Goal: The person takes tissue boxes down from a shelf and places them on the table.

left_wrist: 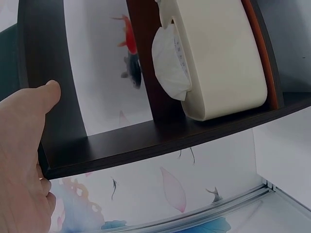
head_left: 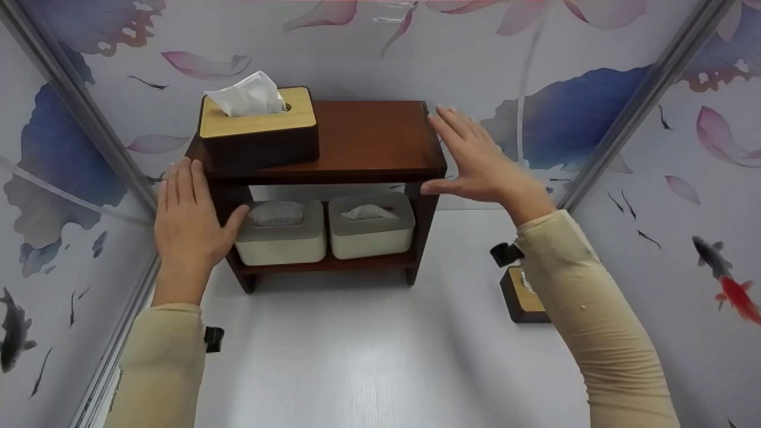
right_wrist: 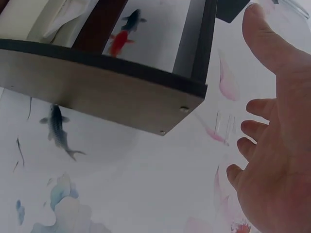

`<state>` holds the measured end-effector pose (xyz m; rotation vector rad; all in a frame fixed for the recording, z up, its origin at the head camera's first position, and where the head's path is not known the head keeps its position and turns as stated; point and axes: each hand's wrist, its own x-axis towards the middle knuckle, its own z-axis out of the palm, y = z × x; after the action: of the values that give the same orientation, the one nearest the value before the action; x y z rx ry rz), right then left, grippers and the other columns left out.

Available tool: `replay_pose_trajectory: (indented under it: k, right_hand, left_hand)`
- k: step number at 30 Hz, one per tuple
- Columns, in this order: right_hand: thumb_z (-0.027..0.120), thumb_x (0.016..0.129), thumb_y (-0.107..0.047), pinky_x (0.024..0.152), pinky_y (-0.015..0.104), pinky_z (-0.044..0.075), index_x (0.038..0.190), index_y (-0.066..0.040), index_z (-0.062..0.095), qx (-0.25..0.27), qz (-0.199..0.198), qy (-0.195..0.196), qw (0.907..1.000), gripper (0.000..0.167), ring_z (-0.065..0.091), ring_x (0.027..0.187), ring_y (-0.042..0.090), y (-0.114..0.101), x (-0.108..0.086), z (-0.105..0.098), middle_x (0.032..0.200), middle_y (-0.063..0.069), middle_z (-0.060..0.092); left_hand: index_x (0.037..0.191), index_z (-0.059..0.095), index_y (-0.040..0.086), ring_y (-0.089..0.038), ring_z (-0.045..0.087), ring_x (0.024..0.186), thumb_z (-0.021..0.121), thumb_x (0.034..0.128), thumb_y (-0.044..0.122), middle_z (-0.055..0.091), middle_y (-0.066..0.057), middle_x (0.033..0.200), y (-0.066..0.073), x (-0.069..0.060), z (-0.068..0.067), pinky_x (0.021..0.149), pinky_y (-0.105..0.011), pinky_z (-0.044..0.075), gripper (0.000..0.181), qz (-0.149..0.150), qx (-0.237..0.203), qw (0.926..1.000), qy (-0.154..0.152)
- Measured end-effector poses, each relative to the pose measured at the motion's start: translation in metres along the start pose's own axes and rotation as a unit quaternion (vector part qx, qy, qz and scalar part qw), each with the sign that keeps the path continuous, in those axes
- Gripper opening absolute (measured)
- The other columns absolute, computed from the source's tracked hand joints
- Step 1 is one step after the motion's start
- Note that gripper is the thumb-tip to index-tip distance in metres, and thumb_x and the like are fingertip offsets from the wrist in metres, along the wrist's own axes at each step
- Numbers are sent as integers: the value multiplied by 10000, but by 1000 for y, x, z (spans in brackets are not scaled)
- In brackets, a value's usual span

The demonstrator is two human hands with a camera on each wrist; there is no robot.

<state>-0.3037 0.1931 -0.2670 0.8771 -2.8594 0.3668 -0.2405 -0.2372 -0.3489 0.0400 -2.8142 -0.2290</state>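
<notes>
A brown wooden two-tier shelf [head_left: 374, 131] stands upright on the white surface [head_left: 357, 345], just before a back wall [head_left: 380, 77] printed with petals and leaves. The left hand [head_left: 191, 220] is at the shelf's left end, its grip loose: fingers straight, thumb spread toward the front (whether it presses the wood, I cannot tell). The right hand [head_left: 481, 160] is near the opposite end, its grip unclosed and bare of any object, with a gap to the wood in the right wrist view.

On the shelf's top, toward the left, sits a dark tissue box with a wooden lid [head_left: 261, 145], a white tissue poking out. Below, two cream tissue boxes with grey lids, one left [head_left: 282, 249] and one right [head_left: 371, 242], stand side by side on the lower tier. To the right, another dark tissue box [head_left: 526, 309] rests on the surface, partly hidden by the right sleeve [head_left: 588, 321]. Metal posts [head_left: 642, 107] frame both sides.
</notes>
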Motion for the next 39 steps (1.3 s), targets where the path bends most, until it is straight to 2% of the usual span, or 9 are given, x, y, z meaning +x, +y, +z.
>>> replay_pose_trajectory:
  k: [9, 21, 31, 39]
  right_hand:
    - [680, 800, -637, 1257, 474, -14, 1586, -145, 53, -464, -333, -375, 9977, 1120, -31, 1542, 260, -40, 35, 3, 1663, 64, -2]
    - [610, 808, -705, 1264, 425, -12, 1587, -154, 37, -326, -246, -687, 9968, 1113, -26, 1544, 216, -73, 76, 17, 1665, 42, 8]
    - [552, 816, -746, 1265, 394, -15, 1586, -160, 9, -439, -225, -839, 9953, 1109, -26, 1544, 203, -106, 109, 19, 1665, 23, 1]
    - [516, 806, -783, 1264, 351, -22, 1586, -172, 1, -464, -216, -869, 9949, 1117, -50, 1540, 169, -127, 131, 15, 1664, 2, -30]
  left_hand:
    - [1554, -98, 31, -375, -40, 1522, 459, 963, 575, -57, -192, 1641, -2, -1, 1, 1252, -492, -7, 978, -59, -32, 10000, -66]
    - [1556, -97, 38, -371, -22, 1523, 473, 959, 567, -57, -184, 1643, -2, -3, 4, 1251, -499, 13, 980, -57, -62, 10000, -16]
    - [1549, -115, 26, -369, -43, 1523, 471, 960, 565, -65, -196, 1639, -2, -3, 3, 1253, -488, 0, 990, -41, -44, 10000, -53]
    - [1552, -109, 29, -368, -31, 1524, 495, 953, 551, -64, -191, 1641, 2, -2, 2, 1253, -486, 10, 998, -35, -21, 10000, 81]
